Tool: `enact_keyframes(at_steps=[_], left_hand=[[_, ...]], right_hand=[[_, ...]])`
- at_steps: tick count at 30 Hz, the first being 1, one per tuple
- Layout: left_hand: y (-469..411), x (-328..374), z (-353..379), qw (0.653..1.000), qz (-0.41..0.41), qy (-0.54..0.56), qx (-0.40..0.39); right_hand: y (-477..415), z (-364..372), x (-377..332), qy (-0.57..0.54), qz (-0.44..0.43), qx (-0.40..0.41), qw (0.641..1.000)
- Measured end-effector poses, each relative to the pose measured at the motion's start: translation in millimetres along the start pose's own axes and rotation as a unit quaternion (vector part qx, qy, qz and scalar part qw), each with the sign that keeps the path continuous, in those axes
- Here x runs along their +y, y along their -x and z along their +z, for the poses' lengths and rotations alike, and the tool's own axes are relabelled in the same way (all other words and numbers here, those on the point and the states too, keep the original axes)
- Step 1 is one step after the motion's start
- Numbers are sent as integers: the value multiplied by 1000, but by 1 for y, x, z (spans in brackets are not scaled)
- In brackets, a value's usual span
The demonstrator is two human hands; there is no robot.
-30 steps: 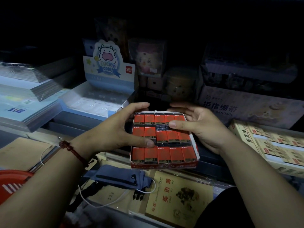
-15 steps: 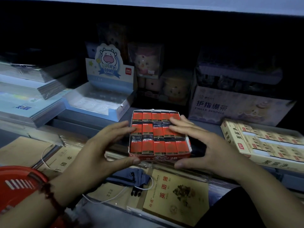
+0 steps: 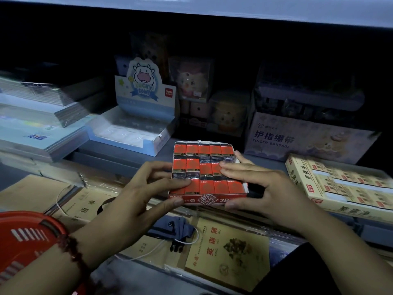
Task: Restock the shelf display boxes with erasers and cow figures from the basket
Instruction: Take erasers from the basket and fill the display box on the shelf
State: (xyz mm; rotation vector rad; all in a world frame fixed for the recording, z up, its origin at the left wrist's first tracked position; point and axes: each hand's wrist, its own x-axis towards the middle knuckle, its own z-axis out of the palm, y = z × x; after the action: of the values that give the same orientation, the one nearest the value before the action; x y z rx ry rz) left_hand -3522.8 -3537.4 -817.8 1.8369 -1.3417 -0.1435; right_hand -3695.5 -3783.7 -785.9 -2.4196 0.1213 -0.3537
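A display box packed with red 2B erasers rests on the grey shelf, centre. My left hand has its thumb on the box's front wall and its fingertips on the erasers at the left. My right hand mirrors it, with fingers flat on the middle row and the thumb at the front right corner. Behind and to the left stands the blue "Lucky Cow" display box, whose tray holds pale wrapped items I cannot make out. The red basket is at the lower left under my forearm.
A yellow eraser box lies right of the red one, with a "Finger Bandage" carton behind. Stacked notebooks fill the left shelf. On the tier below lie brown exercise books and a blue pouch with a white cord.
The eraser box went from being held in the air to resting on the shelf. Both hands opened briefly, and now their thumbs and fingertips are back on it.
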Motion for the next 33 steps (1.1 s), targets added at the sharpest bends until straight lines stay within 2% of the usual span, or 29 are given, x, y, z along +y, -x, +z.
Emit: enact_keyframes(at_steps=[13, 19, 23, 33], left_hand=[[-9, 2, 2, 998, -18, 28, 62], [-10, 7, 7, 984, -74, 117, 111], [-11, 10, 10, 958, -132, 221, 127], [-15, 18, 19, 950, -169, 212, 158]], right_hand=[[-9, 3, 8, 0, 14, 13, 1000], [-11, 4, 9, -20, 19, 14, 1000], [-10, 4, 9, -29, 24, 15, 999], [-12, 8, 10, 17, 23, 29, 999]])
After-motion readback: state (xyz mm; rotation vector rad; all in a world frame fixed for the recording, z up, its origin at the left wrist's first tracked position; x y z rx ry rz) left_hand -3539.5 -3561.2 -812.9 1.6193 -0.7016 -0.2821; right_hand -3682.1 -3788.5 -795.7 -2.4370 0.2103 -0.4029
